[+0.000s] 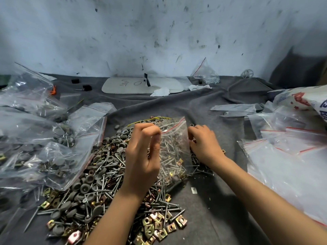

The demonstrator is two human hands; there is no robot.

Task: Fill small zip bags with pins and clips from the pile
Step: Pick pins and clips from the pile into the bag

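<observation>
A big pile (99, 188) of screws, grey round caps and brass clips lies on the grey cloth in front of me. Above it stands a small clear zip bag (174, 149) with a red strip, partly filled with screws and clips. My left hand (141, 156) pinches the bag's left top edge between thumb and curled fingers. My right hand (203, 144) is at the bag's right side, fingers curled down into the parts behind it; what it holds is hidden.
Filled zip bags (40, 144) are heaped at the left. Empty zip bags (286, 152) lie stacked at the right, beside a printed sack (306, 101). A white board (141, 85) and another clear bag (205, 75) sit by the back wall.
</observation>
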